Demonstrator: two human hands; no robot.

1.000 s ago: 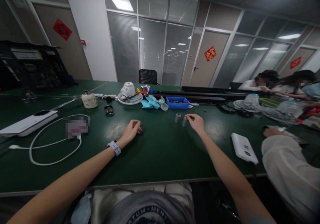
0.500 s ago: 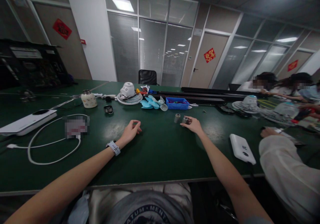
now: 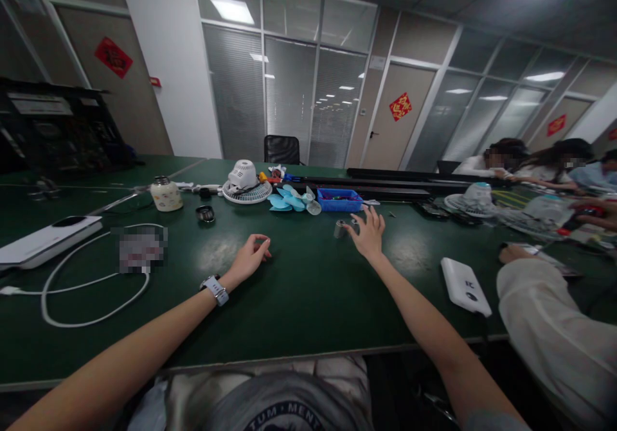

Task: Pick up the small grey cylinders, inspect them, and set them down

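My right hand [image 3: 369, 233] hovers over the green table with its fingers spread and nothing held. Just left of it stands a small grey metal cylinder [image 3: 339, 228]. A second grey cylinder [image 3: 355, 225] is mostly hidden behind the thumb and fingers; whether the hand touches it I cannot tell. On the left, my left hand [image 3: 251, 255], with a watch [image 3: 215, 289] at the wrist, rests by the table surface. Its fingers are loosely bent and apart, with nothing visible in them.
Behind the cylinders are a blue bin [image 3: 340, 200], blue fan blades [image 3: 288, 200] and a white fan part [image 3: 245, 179]. A bottle [image 3: 166, 193] and white cable [image 3: 45, 299] lie left. A white power bank [image 3: 465, 286] and a co-worker's sleeve [image 3: 544, 309] are on the right.
My right hand has opened and lifted off the right-hand cylinder, its fingers now spread. Both cylinders remain on the table. My left hand has hardly moved.
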